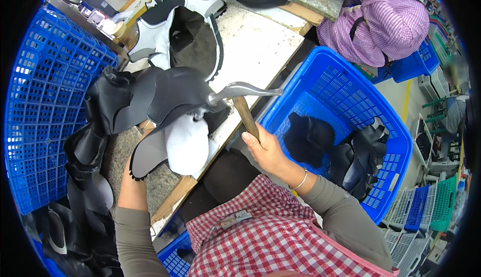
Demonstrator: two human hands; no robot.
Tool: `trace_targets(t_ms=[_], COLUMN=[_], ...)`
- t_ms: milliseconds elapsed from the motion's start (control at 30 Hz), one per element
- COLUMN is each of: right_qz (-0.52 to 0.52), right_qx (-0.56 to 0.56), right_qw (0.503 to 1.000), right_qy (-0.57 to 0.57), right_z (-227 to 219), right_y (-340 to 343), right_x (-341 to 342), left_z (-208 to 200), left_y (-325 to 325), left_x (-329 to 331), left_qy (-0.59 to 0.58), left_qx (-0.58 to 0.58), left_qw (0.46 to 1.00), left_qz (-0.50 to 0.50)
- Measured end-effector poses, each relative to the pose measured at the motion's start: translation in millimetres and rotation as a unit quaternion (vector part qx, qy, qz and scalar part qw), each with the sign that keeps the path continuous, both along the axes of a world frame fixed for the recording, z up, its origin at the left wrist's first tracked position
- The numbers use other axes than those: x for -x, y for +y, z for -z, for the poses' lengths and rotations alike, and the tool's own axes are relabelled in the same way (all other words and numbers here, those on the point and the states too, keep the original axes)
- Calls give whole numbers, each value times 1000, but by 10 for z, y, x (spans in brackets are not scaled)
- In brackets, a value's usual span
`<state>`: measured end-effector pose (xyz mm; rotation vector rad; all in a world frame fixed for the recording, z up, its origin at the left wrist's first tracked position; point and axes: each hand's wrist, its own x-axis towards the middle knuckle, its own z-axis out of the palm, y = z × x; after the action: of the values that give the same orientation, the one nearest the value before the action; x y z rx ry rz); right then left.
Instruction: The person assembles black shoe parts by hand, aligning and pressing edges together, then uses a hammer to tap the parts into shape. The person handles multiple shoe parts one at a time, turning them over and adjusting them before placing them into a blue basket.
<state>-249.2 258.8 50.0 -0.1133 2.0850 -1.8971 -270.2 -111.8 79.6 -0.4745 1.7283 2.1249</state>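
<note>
My right hand (265, 150) is closed round the wooden handle of a hammer (244, 115). The hammer's long, curved metal head is raised, with its blunt end beside the black shoe upper (178, 92). This upper lies at the table's near edge, and its white lining (187, 144) and grey flap face me. My left hand (145, 125) is behind the upper, against it. Only a little skin shows there above the forearm, and the fingers are hidden.
More black and white uppers (199, 4) lie on the white table (250, 41). A blue basket (328, 56) at right holds black pieces; another blue crate (47, 91) stands at left. Black uppers (82, 151) are heaped left of my arm. A co-worker (373, 21) in a checked shirt works at far right.
</note>
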Motion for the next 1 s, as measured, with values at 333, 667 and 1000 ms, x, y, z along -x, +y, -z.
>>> trace_targets(t_ms=[333,667,1000], right_qz=[26,-32,-22], right_qx=[155,-9,201], right_qw=[986,999,967], right_qy=[-50,36,-155], right_z=[335,312,371], right_y=[-20,272,512], right_x=[-288,-853,-1226], left_z=[-44,-117,-2129], left_y=[1225,1053,-894], left_x=[-233,-119,-1125], left_qy=[298,214,293], left_qx=[321,-74,779], left_qw=[898,974,466], left_qz=[45,33,-301])
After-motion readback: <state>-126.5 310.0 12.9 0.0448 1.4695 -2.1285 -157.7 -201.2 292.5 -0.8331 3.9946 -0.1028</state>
